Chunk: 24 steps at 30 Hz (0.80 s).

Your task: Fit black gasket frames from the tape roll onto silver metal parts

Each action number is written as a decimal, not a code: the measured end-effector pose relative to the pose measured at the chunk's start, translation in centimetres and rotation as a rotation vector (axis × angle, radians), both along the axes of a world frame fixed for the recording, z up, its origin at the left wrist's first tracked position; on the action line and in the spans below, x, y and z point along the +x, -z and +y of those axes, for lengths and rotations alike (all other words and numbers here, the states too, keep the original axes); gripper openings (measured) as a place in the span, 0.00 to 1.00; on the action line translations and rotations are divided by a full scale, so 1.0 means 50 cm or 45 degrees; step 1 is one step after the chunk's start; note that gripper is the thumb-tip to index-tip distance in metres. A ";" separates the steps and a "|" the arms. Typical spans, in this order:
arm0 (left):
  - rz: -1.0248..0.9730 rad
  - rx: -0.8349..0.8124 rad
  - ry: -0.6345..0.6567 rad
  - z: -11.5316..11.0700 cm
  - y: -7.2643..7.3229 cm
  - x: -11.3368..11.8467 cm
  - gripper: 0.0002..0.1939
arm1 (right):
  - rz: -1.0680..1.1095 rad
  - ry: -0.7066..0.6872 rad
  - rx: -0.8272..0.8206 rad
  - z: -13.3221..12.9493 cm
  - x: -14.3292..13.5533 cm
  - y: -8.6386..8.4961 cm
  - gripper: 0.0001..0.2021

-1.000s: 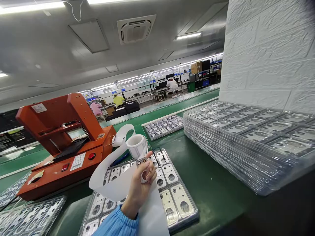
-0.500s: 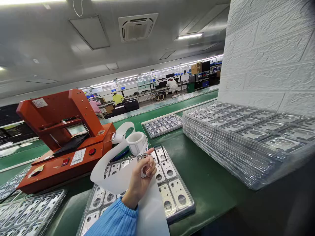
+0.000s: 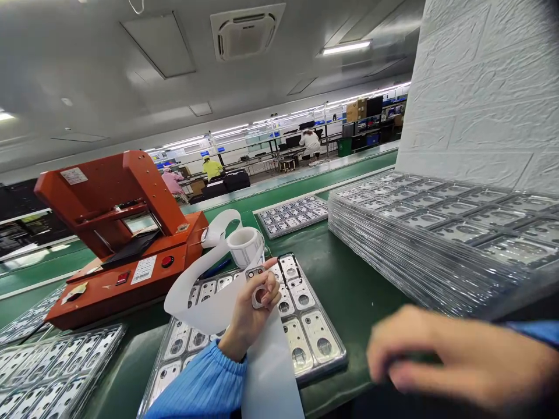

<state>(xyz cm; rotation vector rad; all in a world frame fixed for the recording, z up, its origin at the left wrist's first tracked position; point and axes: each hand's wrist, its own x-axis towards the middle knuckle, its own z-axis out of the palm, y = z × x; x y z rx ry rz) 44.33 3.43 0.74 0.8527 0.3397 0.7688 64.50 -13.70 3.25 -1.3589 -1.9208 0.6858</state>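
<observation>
My left hand (image 3: 253, 311), in a blue sleeve, is closed on a small metal plate (image 3: 258, 295) with round holes; its index finger points outward. Beneath lies a clear plastic tray (image 3: 321, 308) of similar silvery plates. A black frame (image 3: 280, 273) rests on the tray's far part, just beyond that fingertip. A white paper strip (image 3: 268, 372) runs under the left hand and across the tray. My right hand (image 3: 437, 352) is at the lower right, bent and smeared by motion, to the right of the tray. Whether it holds anything is unclear.
An orange-red machine (image 3: 144, 270) stands at left, beside a label roll (image 3: 244, 241). A tall stack of plastic trays (image 3: 393, 250) is on the right, with another filled tray (image 3: 294, 215) farther back. More trays (image 3: 61, 366) lie lower left. Several people sit far behind.
My right hand has come into view from the lower right. The left hand keeps its hold on the plate. The view has tipped down slightly.
</observation>
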 end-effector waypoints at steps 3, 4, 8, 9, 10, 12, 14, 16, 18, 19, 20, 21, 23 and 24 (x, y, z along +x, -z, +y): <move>0.002 0.002 -0.002 0.000 -0.002 0.001 0.11 | 0.180 0.066 0.088 0.122 0.001 -0.036 0.07; 0.005 0.004 -0.002 0.000 -0.003 0.001 0.10 | 0.312 0.183 0.150 0.163 -0.001 -0.037 0.07; 0.025 0.009 0.010 0.000 -0.003 0.002 0.06 | 0.701 0.380 0.211 0.273 -0.013 0.005 0.12; 0.028 0.005 0.012 0.000 -0.003 0.003 0.05 | 0.740 0.380 0.200 0.284 -0.016 0.018 0.13; 0.030 0.000 0.011 0.000 -0.002 0.003 0.06 | 0.777 0.375 0.184 0.289 -0.018 0.030 0.13; 0.032 -0.012 0.000 0.001 -0.002 0.004 0.07 | 0.839 0.356 0.152 0.288 -0.020 0.046 0.14; 0.036 -0.029 -0.003 0.001 -0.002 0.004 0.05 | 0.882 0.325 0.117 0.283 -0.021 0.052 0.14; 0.041 -0.044 0.004 0.003 -0.002 0.004 0.09 | 0.915 0.291 0.077 0.280 -0.024 0.055 0.15; 0.045 -0.053 0.013 0.003 -0.003 0.003 0.14 | 0.941 0.260 0.043 0.280 -0.026 0.058 0.16; 0.047 -0.053 0.017 0.004 -0.003 0.003 0.15 | 0.952 0.247 0.031 0.281 -0.027 0.060 0.16; 0.047 -0.054 0.017 0.004 -0.003 0.003 0.15 | 0.963 0.237 0.024 0.282 -0.028 0.062 0.15; 0.045 -0.056 0.018 0.004 -0.002 0.003 0.14 | 0.974 0.231 0.020 0.283 -0.028 0.064 0.15; 0.032 -0.062 0.018 0.004 -0.001 0.003 0.11 | 0.991 0.228 0.017 0.283 -0.029 0.066 0.14; 0.024 -0.067 0.018 0.005 0.000 0.003 0.10 | 0.998 0.231 0.015 0.283 -0.029 0.067 0.14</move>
